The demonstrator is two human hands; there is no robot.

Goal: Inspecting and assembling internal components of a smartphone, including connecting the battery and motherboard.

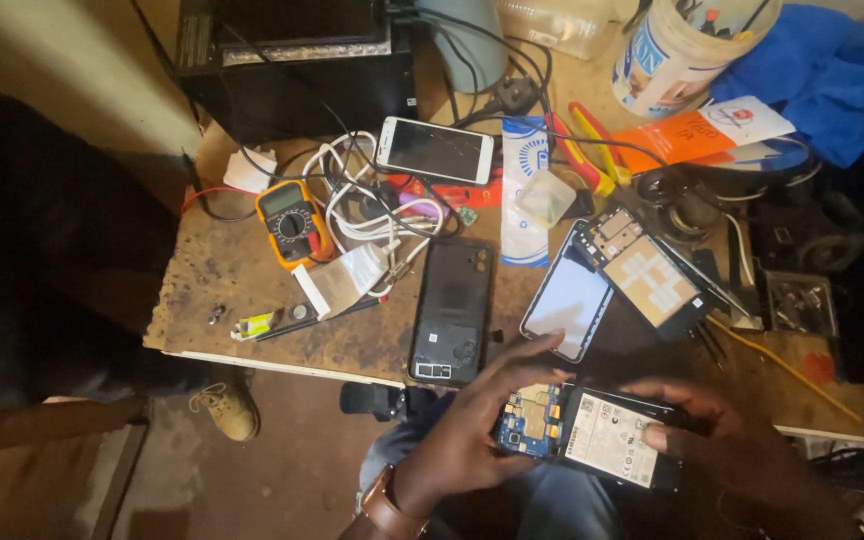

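Observation:
An opened phone (592, 432) with its blue circuit board and white-labelled battery exposed lies across my lap at the bench's front edge. My left hand (472, 430) grips its left end, fingers spread over the board. My right hand (727, 430) holds its right end. Just above, a black phone back cover (452, 310) rests on the worn wooden bench (212, 280). Beside the cover are a loose screen panel (567, 300) and another opened phone frame (652, 275).
An orange multimeter (292, 222), white cables (362, 190) and a white phone (435, 150) lie mid-bench. A white bucket of tools (677, 50), blue cloth (832, 70), orange leaflet (712, 130) and a small parts tray (800, 302) sit right. A black box (292, 70) stands behind.

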